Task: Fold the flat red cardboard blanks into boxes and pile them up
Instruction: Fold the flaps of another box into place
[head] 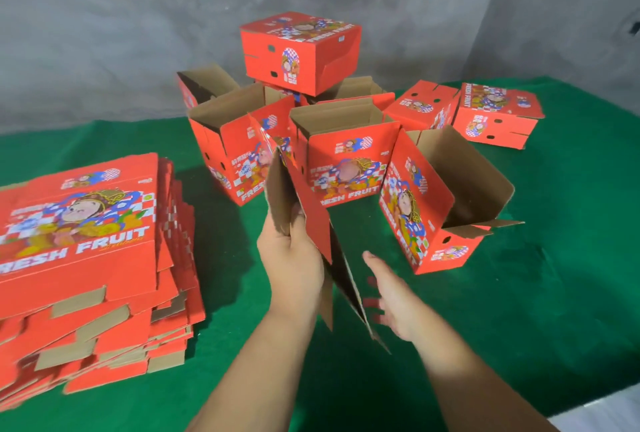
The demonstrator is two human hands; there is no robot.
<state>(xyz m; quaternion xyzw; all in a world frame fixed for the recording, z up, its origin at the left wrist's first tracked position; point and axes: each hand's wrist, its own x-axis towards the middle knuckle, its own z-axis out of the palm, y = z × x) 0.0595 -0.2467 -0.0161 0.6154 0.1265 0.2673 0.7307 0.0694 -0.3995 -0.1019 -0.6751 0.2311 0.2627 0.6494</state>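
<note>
Two hands work over a green tabletop (554, 293). At far left lies a tall stack of flat red blanks (86, 258), printed side up, well apart from the hands. In the centre, the left hand (294, 258) grips a partly opened red blank (311, 224) held upright on edge, fingers curled round its brown inner flap. Just right of that blank, the right hand (391, 296) is released, fingers straight and spread, touching or nearly touching the blank's lower edge; which one is unclear. Beyond the hands stand several open-topped boxes (343, 161), with one closed box (301, 51) piled on top of them. At right an open box on its side (440, 206) rests near the right hand, and two closed boxes (464, 113) sit farther back
</note>
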